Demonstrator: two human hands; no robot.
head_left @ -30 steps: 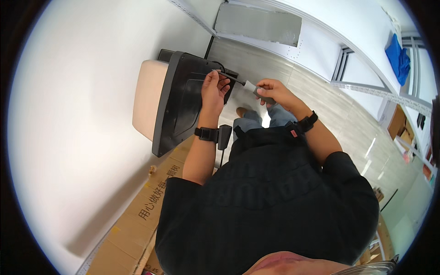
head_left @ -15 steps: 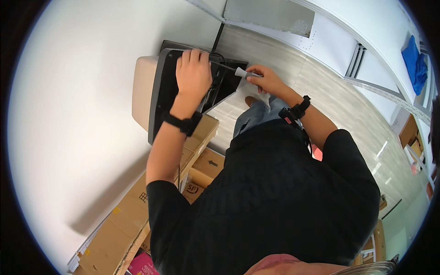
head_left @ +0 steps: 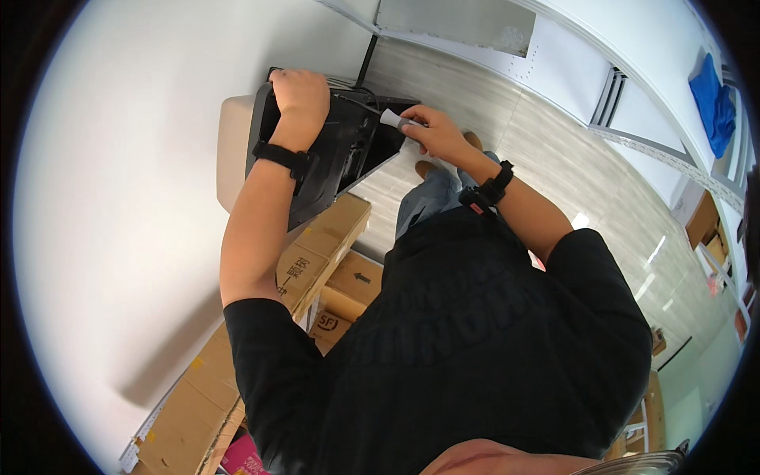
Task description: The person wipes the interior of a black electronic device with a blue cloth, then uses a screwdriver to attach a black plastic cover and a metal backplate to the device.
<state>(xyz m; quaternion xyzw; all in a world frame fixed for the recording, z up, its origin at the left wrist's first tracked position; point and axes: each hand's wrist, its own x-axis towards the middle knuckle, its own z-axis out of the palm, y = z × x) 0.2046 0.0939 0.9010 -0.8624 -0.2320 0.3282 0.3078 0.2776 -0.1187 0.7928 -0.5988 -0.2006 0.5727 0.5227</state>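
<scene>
Nearest: person's torso in black T-shirt, long cardboard box on the near left, pink item low beside it. Farther in, arms reach forward, black strap device on each wrist. Right hand: fingers closed round the grey handle of a screwdriver, light grey collar, thin dark shaft aimed left toward the black casing; whether the tip touches anything, can't tell. Left hand: back up, fingers bent over the casing's far left edge; fingertips hidden, so can't tell how tight the hold is. Casing sits left of the legs, against the white wall, tilted, just past the cardboard: dark, mostly matte, broad flat face with raised ridges, glossy detail and a deeper recess on its right part, angular outline, thin dark cable curving at the far right end. Pale beige, smooth, rounded pad on its left side. Right of it: brown shoes on grey wood-look floor. Farthest: white metal frame, grey panel, blue cloth far right.
</scene>
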